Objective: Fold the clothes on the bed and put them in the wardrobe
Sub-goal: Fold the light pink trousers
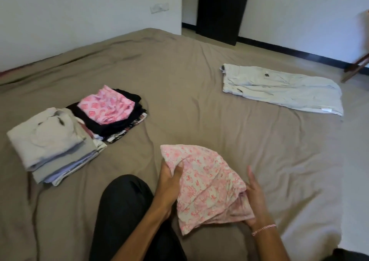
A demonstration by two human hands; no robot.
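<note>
Nearest me, my left hand [169, 181] clamps thumb and fingers on the pink floral garment [203, 183] by the bed's [179, 71] near edge. My right hand [256, 200] grips its other end, forefinger straight. A pale folded stack [50, 143] and a black-and-pink stack [111, 111] sit toward the left edge, and pale trousers [279, 89] lie flat by the right edge.

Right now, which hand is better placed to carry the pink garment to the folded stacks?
Likely left. The left hand grips the pink floral garment on the side facing the folded stacks; the right hand holds its far side.
</note>
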